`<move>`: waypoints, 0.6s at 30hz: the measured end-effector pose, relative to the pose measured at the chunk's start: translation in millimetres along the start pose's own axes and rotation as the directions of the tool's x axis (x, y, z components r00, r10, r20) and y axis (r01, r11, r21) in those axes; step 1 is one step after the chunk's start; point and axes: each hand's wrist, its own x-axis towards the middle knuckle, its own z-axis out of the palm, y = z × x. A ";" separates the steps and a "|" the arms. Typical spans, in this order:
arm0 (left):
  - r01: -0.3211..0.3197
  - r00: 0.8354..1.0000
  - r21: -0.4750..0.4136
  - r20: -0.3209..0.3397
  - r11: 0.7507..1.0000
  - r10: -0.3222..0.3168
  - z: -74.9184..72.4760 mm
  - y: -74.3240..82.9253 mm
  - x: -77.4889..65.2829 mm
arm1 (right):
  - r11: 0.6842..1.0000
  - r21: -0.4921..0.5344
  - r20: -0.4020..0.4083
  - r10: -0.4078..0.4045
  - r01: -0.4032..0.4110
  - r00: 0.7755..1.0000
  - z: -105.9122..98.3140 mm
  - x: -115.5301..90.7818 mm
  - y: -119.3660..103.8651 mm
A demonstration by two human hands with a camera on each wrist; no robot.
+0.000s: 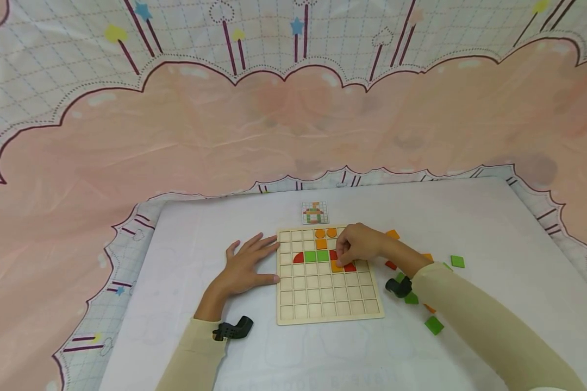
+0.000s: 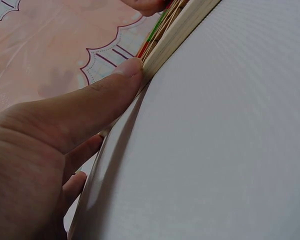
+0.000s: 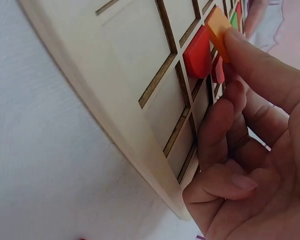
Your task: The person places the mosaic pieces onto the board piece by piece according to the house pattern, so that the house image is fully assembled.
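Note:
A wooden grid board lies on the white table cover. My right hand is over its upper right part and pinches an orange square tile between thumb and finger. That tile stands tilted at its cell, beside a red tile. My left hand lies left of the board with fingers spread; its thumb touches the board's side edge. Set in the grid are two orange round tiles, an orange square, a red quarter-round piece and two green squares.
Behind the board lies a small pattern card. Loose green tiles, orange tiles and a red tile are scattered right of the board, partly under my right forearm. A patterned curtain hangs behind the table.

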 end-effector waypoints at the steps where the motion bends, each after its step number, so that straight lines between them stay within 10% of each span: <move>1: 0.000 1.000 -0.001 0.000 1.000 0.000 -0.2 0.2 0.0 | 1.000 -0.003 0.001 0.003 -0.003 1.000 0.1 -0.1 -0.8; 18: 0.005 1.000 0.005 0.005 1.000 -0.005 0.6 0.1 0.5 | 0.999 -0.032 -0.067 0.027 -0.029 0.997 6.9 0.0 -1.2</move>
